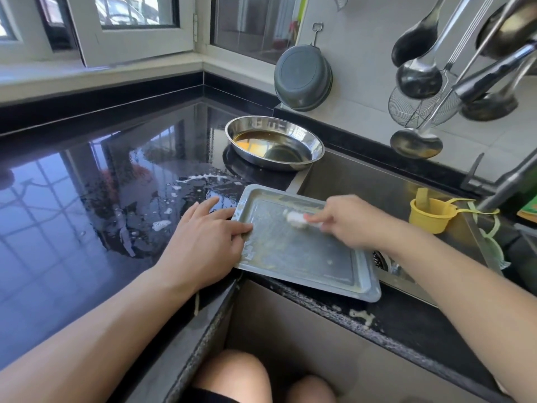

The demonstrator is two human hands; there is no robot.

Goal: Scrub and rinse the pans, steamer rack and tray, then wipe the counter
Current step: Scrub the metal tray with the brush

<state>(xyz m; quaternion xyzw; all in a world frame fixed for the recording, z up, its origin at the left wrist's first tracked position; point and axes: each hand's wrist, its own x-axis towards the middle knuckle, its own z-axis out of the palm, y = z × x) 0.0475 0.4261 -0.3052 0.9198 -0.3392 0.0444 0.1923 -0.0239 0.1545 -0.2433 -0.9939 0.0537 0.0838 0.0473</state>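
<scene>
Lying mid-frame, grey tray (305, 257) smeared with yellowish residue; left hand (203, 242) flat, steadying its edge; right hand (348, 222) pinching white scrubber (296, 220).

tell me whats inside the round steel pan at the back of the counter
The round steel pan holds a shallow pool of brownish liquid with a yellow-orange patch at its left. The rest of its floor is bare, shiny metal. Nothing covers it.

Bright window daylight glares off the counter (87, 184); edges bend.
</scene>
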